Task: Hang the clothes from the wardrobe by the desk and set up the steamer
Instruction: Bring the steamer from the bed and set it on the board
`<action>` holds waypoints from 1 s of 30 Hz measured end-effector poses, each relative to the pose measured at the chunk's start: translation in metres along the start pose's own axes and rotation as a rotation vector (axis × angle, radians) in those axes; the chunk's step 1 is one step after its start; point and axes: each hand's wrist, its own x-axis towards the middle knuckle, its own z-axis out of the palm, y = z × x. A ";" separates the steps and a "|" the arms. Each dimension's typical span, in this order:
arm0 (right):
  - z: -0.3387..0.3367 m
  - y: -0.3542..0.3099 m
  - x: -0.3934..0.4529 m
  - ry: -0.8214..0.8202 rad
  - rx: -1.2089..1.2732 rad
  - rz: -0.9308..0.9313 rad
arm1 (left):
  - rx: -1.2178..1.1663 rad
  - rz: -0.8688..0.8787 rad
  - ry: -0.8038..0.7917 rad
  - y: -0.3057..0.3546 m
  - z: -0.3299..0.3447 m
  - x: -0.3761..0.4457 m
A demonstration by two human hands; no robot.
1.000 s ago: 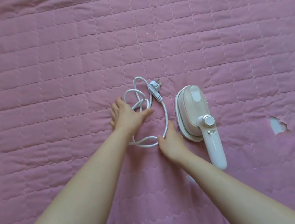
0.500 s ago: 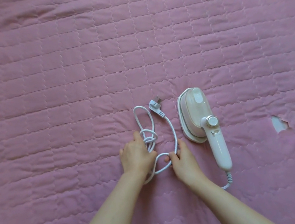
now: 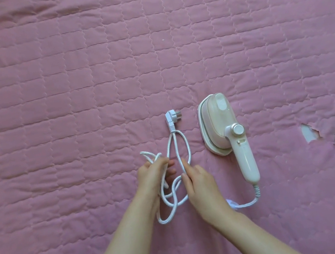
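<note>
Pink quilted bedspread (image 3: 68, 99) under everything. Left of the steamer (image 3: 224, 130) — left hand (image 3: 153, 174) pinching several looped strands of the white cord (image 3: 175, 205), fingers curled round them. Just right of that, right hand (image 3: 200, 184) gripping one strand between thumb and fingers. Plug (image 3: 171, 118) lying flat beyond both hands, left of the steamer head. Steamer on its side on the bedspread, near the right hand but apart, handle pointing toward the person; cord running from handle end under the right wrist. Right of the steamer — tear (image 3: 308, 132) in the bedspread, white showing.
</note>
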 end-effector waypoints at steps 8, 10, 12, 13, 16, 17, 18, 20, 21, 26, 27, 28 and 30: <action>-0.002 0.003 -0.015 -0.085 -0.218 -0.164 | 0.021 -0.035 0.025 0.000 0.012 -0.005; -0.002 0.006 -0.017 -0.042 -0.226 -0.193 | 0.025 -0.042 0.081 -0.002 0.014 -0.001; -0.004 0.007 -0.019 0.066 -0.239 -0.231 | 0.000 -0.043 0.121 -0.005 0.016 0.001; -0.008 0.006 -0.020 0.116 -0.240 -0.247 | -0.019 -0.051 0.120 -0.005 0.017 0.002; -0.027 0.005 -0.022 0.188 -0.178 -0.254 | -0.046 -0.096 0.063 -0.005 0.019 0.000; -0.036 0.005 -0.023 0.208 -0.156 -0.239 | -0.036 -0.103 0.040 -0.004 0.019 0.000; -0.045 0.007 -0.023 0.241 -0.150 -0.234 | -0.026 -0.108 0.017 -0.002 0.019 -0.002; -0.064 0.010 -0.022 0.323 -0.164 -0.242 | -0.032 -0.110 -0.025 0.001 0.021 -0.003; -0.074 0.011 -0.021 0.367 -0.169 -0.243 | -0.044 -0.106 -0.044 0.001 0.022 -0.003; -0.109 0.023 -0.019 0.520 -0.213 -0.141 | -0.029 -0.046 -0.091 0.004 0.031 0.003; -0.111 0.026 -0.018 0.510 -0.209 -0.073 | -0.010 -0.028 -0.078 0.005 0.034 0.005; -0.111 0.029 -0.016 0.473 -0.176 0.015 | 0.016 -0.007 -0.069 0.006 0.037 0.006; -0.110 0.037 -0.012 0.347 -0.014 0.210 | 0.100 0.040 -0.062 0.008 0.044 0.008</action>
